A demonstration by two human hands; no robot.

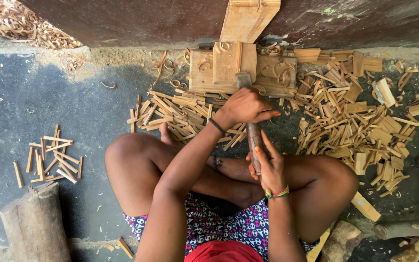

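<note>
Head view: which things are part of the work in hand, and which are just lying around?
In use:
- left hand and right hand, both gripping the tool handle
- tool's metal head, set on the wooden block

Lying about:
- split wood strips
- small strip pile
- log
- shavings

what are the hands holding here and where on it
Both hold one wooden-handled tool: left hand wraps its upper end near the metal head, right hand takes the lower handle.
</note>
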